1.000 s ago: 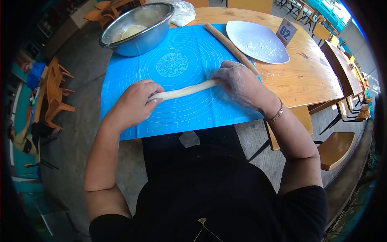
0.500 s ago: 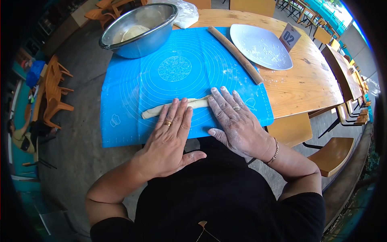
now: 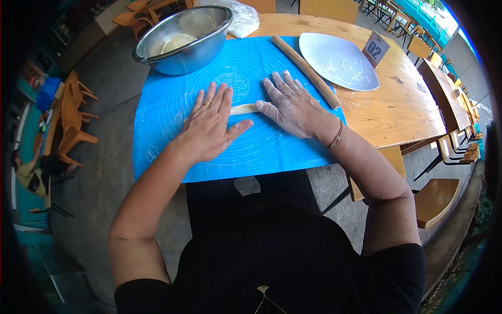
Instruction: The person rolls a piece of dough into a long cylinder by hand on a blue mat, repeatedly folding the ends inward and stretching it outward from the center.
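Observation:
A pale roll of dough [image 3: 243,109] lies across the blue baking mat [image 3: 172,154], mostly covered by my two hands. My left hand [image 3: 209,123] rests flat over its left part, fingers stretched forward and thumb out to the side. Over the right part lies my right hand [image 3: 294,104], dusted with flour, its fingers stretched out and its thumb beside the dough. Only the stretch of dough between the hands shows plainly. Beyond the right hand, a wooden rolling pin [image 3: 306,71] lies slanted along the mat's right side.
A metal bowl [image 3: 191,62] holding a lump of dough [image 3: 178,43] stands at the mat's back left, with a plastic bag [image 3: 243,20] behind it. A floury white plate [image 3: 340,63] and a number stand [image 3: 375,48] sit on the wooden table [image 3: 402,104]. Chairs stand around.
Both hands have pushed forward, away from my body, and the dough roll has moved with them toward the middle of the mat. Less of the dough shows now.

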Action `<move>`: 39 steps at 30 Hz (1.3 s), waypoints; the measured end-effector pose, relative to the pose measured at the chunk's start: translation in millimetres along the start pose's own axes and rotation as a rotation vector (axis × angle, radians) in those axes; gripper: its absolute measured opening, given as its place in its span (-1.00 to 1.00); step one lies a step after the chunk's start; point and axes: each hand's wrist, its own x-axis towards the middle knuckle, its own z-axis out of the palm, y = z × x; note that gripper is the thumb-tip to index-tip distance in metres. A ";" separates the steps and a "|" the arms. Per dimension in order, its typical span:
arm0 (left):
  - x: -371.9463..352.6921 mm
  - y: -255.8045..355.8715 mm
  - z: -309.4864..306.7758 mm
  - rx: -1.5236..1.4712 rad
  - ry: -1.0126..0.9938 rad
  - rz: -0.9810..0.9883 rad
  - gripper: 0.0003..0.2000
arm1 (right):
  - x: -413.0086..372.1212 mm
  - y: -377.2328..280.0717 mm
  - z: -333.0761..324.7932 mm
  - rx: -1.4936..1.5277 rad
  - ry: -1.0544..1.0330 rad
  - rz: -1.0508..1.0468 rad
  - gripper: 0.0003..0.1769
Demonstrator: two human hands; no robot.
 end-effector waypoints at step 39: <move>-5.7 -42.6 -46.1 -0.393 0.042 -0.047 -0.80 | 2.7 32.0 -48.9 0.111 0.004 -0.088 -0.83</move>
